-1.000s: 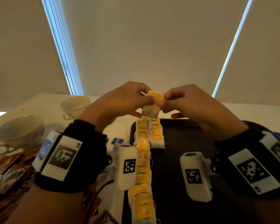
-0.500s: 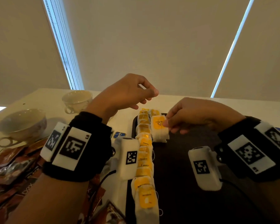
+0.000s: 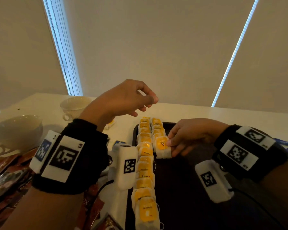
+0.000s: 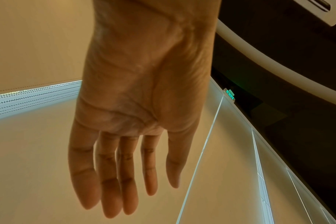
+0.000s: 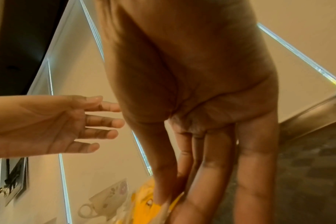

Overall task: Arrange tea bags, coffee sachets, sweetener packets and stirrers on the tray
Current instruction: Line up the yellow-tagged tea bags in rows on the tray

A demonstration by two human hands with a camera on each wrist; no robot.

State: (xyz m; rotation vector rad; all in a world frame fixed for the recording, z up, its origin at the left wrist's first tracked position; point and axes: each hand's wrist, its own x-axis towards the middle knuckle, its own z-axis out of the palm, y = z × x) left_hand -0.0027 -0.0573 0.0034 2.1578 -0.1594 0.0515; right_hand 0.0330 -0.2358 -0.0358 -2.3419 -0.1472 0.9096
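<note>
A black tray (image 3: 181, 188) holds a long row of yellow-labelled tea bags (image 3: 145, 165) along its left edge. A shorter second row (image 3: 156, 128) lies beside it at the far end. My right hand (image 3: 169, 145) pinches one tea bag (image 3: 162, 146) by its right edge at the near end of that second row, low on the tray. The right wrist view shows thumb and fingers closed on the yellow bag (image 5: 149, 201). My left hand (image 3: 148, 102) hovers above the tray's far left corner, holding nothing. Its fingers (image 4: 125, 181) hang straight and relaxed.
Two white teacups (image 3: 73, 107) (image 3: 17, 130) stand on the table to the left. Brown coffee sachets (image 3: 7, 171) are heaped at the near left. Blue packets lie left of the tray (image 3: 118, 143) and at the right edge (image 3: 283, 141). The tray's right part is bare.
Both hands held the tea bag in the air; the left hand let go and stayed up, while the right hand lowered the bag onto the tray at the second row's near end.
</note>
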